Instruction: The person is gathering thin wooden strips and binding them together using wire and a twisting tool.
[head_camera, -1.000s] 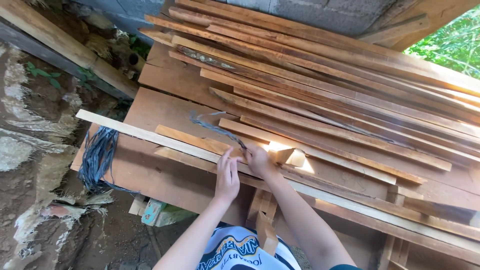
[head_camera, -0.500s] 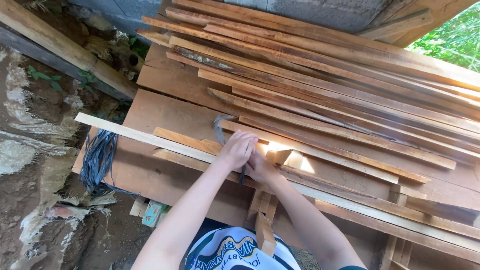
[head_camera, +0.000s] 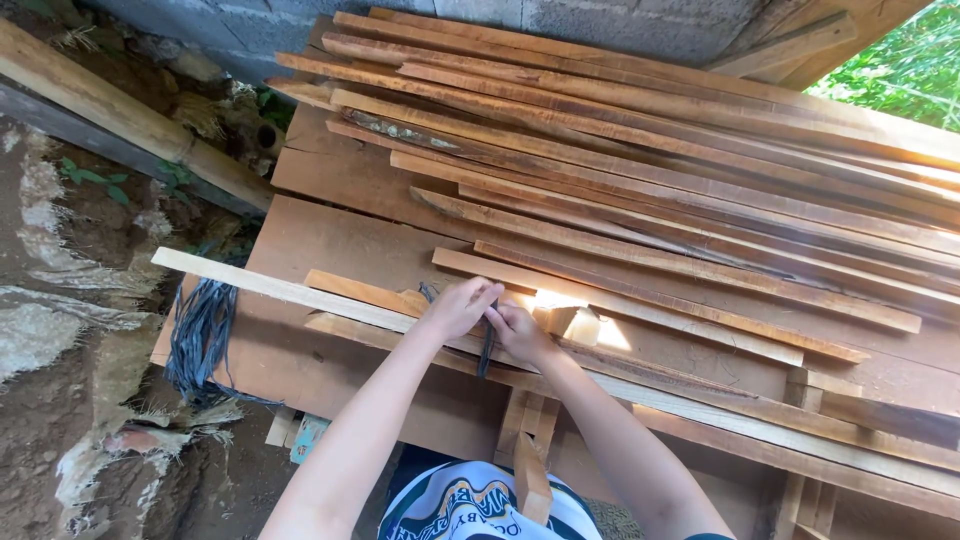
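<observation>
We have both hands, left hand (head_camera: 460, 308) and right hand (head_camera: 520, 330), pinching the dark strap (head_camera: 487, 345) over the pale slat (head_camera: 300, 293) at frame centre, apparently mid-tie, knot unfinished.

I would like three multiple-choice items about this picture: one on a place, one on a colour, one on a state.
1. Where does the bundle of dark strips hang?
A. at the left edge of the wide boards
B. on the block wall
C. on top of the slat pile

2. What colour is the strip between the hands?
A. bright red
B. dark grey
C. white

3. How are the two hands?
A. far apart
B. close together on the strip
C. resting on the ground

Key: 1 A, the bundle hangs off the left edge of the boards. 2 B, the strip looks dark grey. 3 B, the left hand and right hand meet over the long pale slat.
</observation>
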